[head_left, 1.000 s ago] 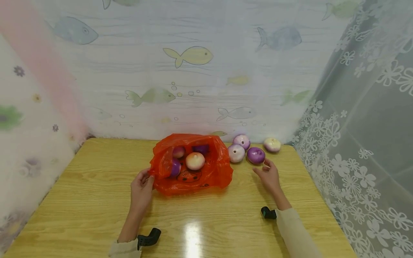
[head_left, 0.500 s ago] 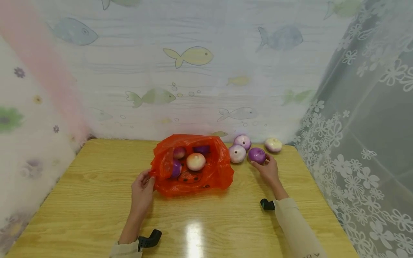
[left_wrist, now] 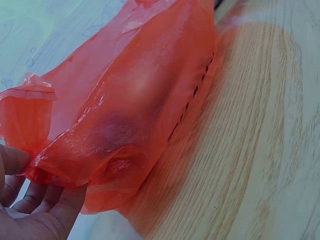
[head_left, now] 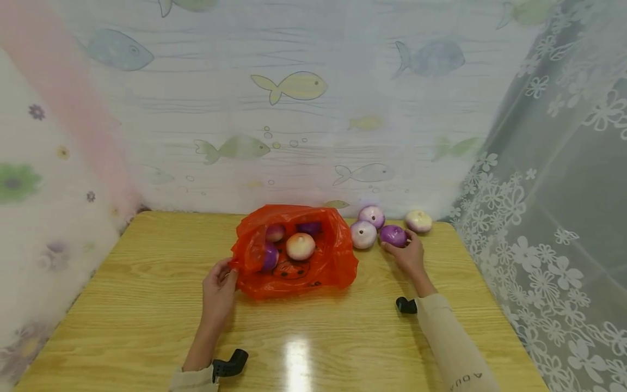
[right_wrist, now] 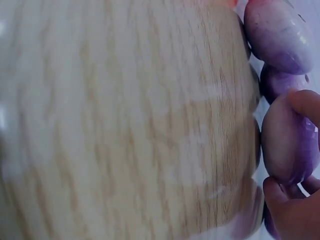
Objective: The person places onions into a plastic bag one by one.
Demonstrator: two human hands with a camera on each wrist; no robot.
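Note:
At the left end of an open red plastic bag [head_left: 294, 288], my left hand [head_left: 219, 291] pinches its edge. The left wrist view has thumb and fingers gathered on the crumpled film [left_wrist: 115, 145]. Inside the bag lie several onions, among them a pale one [head_left: 300, 246] and a purple one [head_left: 270, 257]. My right hand [head_left: 412, 258] grips a dark purple onion [head_left: 393, 235] on the table, right of the bag. In the right wrist view, fingers and thumb hold this onion [right_wrist: 285, 142] from opposite sides.
Two whitish-purple onions, one in front [head_left: 363, 234] and one behind [head_left: 372, 216], stand between the bag and my right hand. A cream onion [head_left: 418, 221] sits near the back right corner of the wooden table [head_left: 147, 305]. Behind the table hangs a fish-patterned curtain [head_left: 294, 136].
My right hand has moved up and slightly left onto the dark purple onion and taken hold of it. The left hand has kept its grip on the bag.

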